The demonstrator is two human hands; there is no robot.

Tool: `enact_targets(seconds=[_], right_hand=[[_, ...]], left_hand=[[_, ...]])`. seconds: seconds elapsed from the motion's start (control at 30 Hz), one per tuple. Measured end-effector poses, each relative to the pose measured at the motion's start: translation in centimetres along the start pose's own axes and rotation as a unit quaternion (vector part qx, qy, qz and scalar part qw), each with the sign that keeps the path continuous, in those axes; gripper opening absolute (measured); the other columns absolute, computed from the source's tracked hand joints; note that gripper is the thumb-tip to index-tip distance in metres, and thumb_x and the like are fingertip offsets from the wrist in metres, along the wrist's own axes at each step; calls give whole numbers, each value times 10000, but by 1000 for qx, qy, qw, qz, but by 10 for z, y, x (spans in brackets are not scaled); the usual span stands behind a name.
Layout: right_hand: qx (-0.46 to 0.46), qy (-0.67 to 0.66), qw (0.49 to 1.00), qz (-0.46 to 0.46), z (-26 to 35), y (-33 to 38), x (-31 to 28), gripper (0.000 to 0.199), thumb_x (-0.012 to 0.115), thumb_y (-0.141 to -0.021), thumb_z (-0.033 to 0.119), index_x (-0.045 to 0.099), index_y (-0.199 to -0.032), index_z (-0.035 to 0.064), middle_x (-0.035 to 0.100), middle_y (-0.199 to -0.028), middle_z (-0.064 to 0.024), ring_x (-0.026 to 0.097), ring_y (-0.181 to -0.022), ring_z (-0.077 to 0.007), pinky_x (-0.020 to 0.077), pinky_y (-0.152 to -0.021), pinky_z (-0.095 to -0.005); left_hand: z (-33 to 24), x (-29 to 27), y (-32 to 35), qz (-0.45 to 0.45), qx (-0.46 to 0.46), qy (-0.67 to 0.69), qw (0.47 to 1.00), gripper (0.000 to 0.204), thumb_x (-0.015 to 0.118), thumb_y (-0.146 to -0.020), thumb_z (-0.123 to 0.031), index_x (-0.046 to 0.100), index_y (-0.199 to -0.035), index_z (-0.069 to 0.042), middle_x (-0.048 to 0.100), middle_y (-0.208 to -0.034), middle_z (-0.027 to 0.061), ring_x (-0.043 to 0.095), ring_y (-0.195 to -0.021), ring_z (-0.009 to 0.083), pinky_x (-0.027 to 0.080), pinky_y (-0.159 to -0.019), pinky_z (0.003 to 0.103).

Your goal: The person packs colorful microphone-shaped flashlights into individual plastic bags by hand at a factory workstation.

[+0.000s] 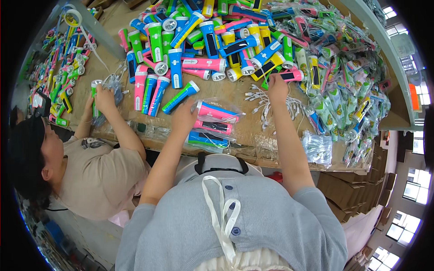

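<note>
My left hand (184, 116) is closed at the near left end of a pink-and-blue flashlight (218, 113) in a clear plastic bag. Right below it lie a bagged pink flashlight (214, 128) with a dark panel and a bagged blue-and-green one (208, 139), close to the table's front edge. Farther right, my right hand (277, 88) reaches over a bunch of thin white cables (262, 101). Its fingers are drawn together beside the end of a pink flashlight (291, 75); what they pinch is hidden. An unbagged blue-and-green flashlight (181, 97) lies just beyond my left hand.
Loose colourful flashlights (210, 38) are heaped at the back. Bagged flashlights (352, 86) pile up on the right, with a stack of clear bags (316, 148) near the edge. A co-worker (95, 176) sits at left, both hands around a green flashlight (96, 97).
</note>
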State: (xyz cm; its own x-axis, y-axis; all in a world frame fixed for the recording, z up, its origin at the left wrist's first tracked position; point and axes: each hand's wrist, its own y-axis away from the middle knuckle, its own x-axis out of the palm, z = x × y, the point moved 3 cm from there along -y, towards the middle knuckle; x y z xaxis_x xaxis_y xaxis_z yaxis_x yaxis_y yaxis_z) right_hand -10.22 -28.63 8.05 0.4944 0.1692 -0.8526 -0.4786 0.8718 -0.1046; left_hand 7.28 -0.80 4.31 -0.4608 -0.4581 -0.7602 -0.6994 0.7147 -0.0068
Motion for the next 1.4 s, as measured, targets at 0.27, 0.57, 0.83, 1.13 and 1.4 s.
enact_targets(seconds=[0.27,0.57,0.83,1.13,1.4], right_hand=[[29,154,987,39,1,25,51,326,550,-817,273,499,-1033,34,569,-921,-159,566,-907,-317,483,-693,-437],[10,-91,993,72,-23,-1,84,411,588,-790,306,520,-1058,1,586,-963,-215,581,-887,-331,466,-741,-406],[25,40,999,6,2,17,96,315,636,-735,260,581,-882,-13,589,-855,-196,573,-848,-352,460,-736,-403],[-23,-211,974,76,57,17,27,273,546,-831,278,555,-716,30,561,-678,-71,565,-624,-209,450,-582,-333],[60,-472,837,271,119,83,37,443,440,-895,397,485,-614,57,469,-558,-28,483,-524,-143,430,-544,-311]], left_hand=[[-7,-4,2,40,-65,61,995,300,606,-748,-184,579,-1030,-86,588,-723,146,580,-690,317,445,-623,407],[7,4,6,7,-37,125,991,253,580,-796,-170,561,-999,-20,537,-627,99,510,-531,175,405,-509,311],[26,24,0,33,-93,224,970,224,522,-845,-195,579,-954,-7,582,-683,119,552,-586,197,423,-536,306],[27,22,-1,23,-104,261,959,215,534,-823,-190,599,-879,7,602,-655,148,591,-583,246,439,-548,341],[8,3,-12,38,-124,273,953,210,577,-796,-159,609,-740,40,584,-547,97,563,-443,153,421,-440,278]])
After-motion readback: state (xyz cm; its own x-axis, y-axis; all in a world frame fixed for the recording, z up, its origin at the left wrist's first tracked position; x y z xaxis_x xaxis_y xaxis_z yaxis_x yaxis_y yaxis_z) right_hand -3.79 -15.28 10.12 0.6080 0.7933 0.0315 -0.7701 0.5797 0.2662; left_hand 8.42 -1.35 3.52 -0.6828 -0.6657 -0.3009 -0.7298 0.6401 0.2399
